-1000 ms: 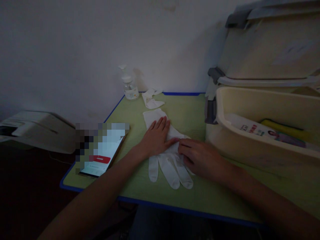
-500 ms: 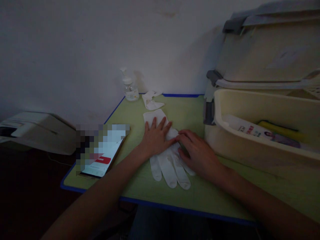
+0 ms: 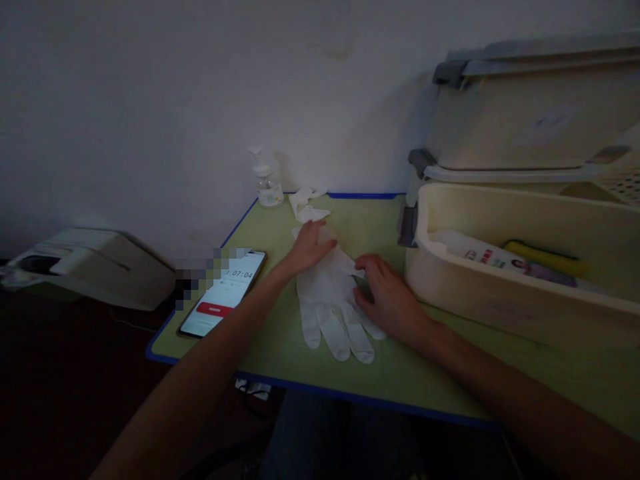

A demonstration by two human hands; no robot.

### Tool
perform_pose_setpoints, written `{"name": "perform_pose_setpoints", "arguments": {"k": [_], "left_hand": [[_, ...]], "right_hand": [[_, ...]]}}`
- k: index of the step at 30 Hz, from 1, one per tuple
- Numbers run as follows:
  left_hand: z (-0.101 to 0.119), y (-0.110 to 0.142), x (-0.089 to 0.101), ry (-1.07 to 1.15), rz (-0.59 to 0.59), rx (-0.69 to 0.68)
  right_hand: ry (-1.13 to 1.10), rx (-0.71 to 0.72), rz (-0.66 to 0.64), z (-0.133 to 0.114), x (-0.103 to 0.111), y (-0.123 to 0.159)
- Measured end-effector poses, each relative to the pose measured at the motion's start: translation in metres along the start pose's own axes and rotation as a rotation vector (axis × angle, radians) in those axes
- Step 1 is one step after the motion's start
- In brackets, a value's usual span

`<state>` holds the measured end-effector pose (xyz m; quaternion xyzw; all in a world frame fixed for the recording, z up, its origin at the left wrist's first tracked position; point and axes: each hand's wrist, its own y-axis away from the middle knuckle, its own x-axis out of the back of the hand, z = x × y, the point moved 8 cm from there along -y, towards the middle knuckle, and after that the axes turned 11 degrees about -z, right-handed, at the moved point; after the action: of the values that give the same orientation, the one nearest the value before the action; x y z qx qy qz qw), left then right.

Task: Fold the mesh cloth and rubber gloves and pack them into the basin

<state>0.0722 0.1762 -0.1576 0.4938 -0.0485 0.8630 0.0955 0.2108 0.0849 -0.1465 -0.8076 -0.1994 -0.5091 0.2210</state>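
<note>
A white glove (image 3: 327, 287) lies flat on the green tabletop, its fingers pointing toward me. Over its cuff end rests my left hand (image 3: 311, 248), fingers stretched toward the far side and thumb apart. My right hand (image 3: 387, 290) lies along the glove's right edge. Its fingers are curved, with the index finger at the glove's thumb and a gap down to my own thumb. Beyond the cuff sits a crumpled white piece (image 3: 306, 203), perhaps another glove.
A clear pump bottle (image 3: 270, 193) stands at the back left corner. At left lies a phone (image 3: 220, 293) with its screen lit. On the right is an open cream bin (image 3: 465, 300) holding a printed packet and something yellow. The table's blue edge (image 3: 360, 398) runs before me.
My left hand has slid away from me, from the glove's palm up to its cuff, uncovering the palm. My right hand stays at the glove's edge. The view has shifted slightly.
</note>
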Motion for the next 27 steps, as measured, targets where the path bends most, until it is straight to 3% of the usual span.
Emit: {"name": "perform_pose_setpoints", "arguments": {"k": [2,3,6,9,13,19,23,27], "left_hand": [[-0.011,-0.011,0.020,0.037,0.228,0.113],[-0.017,-0.016,0.024,0.031,0.268,0.189],[-0.027,-0.028,0.021,0.006,0.244,0.301],[-0.032,-0.032,0.016,0.013,0.209,0.315],[-0.028,-0.029,0.016,-0.033,0.212,0.282],[0.012,-0.018,0.029,-0.198,0.402,0.063],[0.016,-0.022,0.023,-0.055,0.353,0.058],[0.015,-0.030,0.003,0.119,0.273,0.030]], "right_hand": [[-0.043,0.004,-0.006,0.001,-0.001,0.000],[-0.062,0.009,-0.008,0.001,-0.001,0.000],[-0.090,0.030,-0.002,0.001,0.000,-0.001],[-0.088,0.026,0.005,0.002,0.001,-0.001],[-0.090,0.045,0.001,0.002,0.000,-0.002],[0.051,0.145,0.046,-0.010,0.007,0.002],[0.205,0.187,0.014,-0.019,0.009,0.003],[0.267,0.139,-0.028,-0.019,0.008,0.003]]}}
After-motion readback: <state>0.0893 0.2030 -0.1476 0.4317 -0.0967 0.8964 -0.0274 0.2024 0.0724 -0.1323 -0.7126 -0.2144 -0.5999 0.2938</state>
